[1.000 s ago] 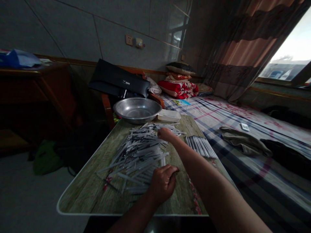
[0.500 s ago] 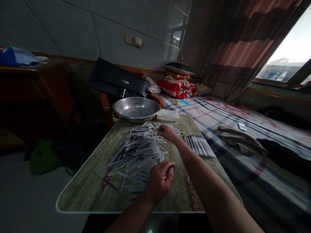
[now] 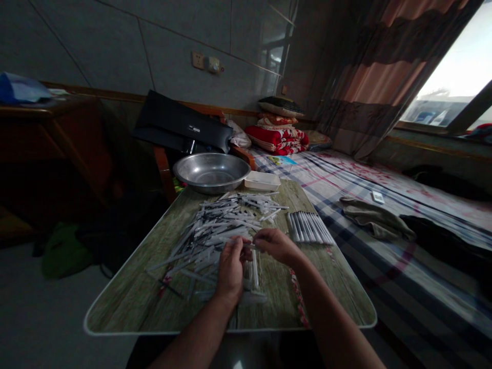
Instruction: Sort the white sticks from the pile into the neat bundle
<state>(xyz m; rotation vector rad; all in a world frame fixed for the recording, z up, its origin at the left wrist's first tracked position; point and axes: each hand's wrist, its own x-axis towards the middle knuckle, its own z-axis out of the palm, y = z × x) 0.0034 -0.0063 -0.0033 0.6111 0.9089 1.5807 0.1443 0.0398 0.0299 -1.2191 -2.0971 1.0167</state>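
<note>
Over the table's middle my left hand (image 3: pixel 231 266) and my right hand (image 3: pixel 277 245) nearly meet, fingertips pinched together. Something small and thin lies between them, too blurred to name. A loose heap of pale, see-through pen barrels (image 3: pixel 219 220) with dark slim pieces among them spreads left of and beyond my hands. One pale barrel (image 3: pixel 255 269) lies just below my fingertips. To the right of my right hand, a neat row of white pens (image 3: pixel 310 228) with dark ends lies side by side.
A wide metal basin (image 3: pixel 211 171) and a shallow white plastic tray (image 3: pixel 263 180) sit at the far end of the wood-patterned table (image 3: pixel 126 302). A bed (image 3: pixel 326 179) with a plaid sheet runs along the right. A chair holding a black panel (image 3: pixel 184 123) stands behind the basin.
My right hand has drawn back from the far part of the heap to my left hand. My left hand has moved slightly forward and left. The view has shifted a little.
</note>
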